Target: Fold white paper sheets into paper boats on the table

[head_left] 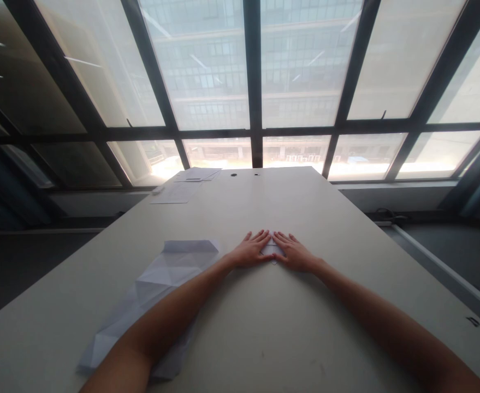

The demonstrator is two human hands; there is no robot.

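Note:
A small folded piece of white paper (271, 249) lies flat on the white table (289, 202), ahead of me. My left hand (251, 250) rests flat on its left side with the fingers stretched out. From the right, my right hand (292, 251) presses down on it in the same way. The thumbs and index fingertips of both hands come close together over the paper, and the palms hide its outer parts. Under and beside my left forearm lies a large creased sheet of white paper (158, 278), partly covered by the arm.
Several printed sheets (178, 191) lie at the table's far left corner. Two dark holes, one of them a round hole (233, 174), are near the far edge. A black mark (472, 321) is by the right edge. Tall windows (297, 71) stand beyond the table.

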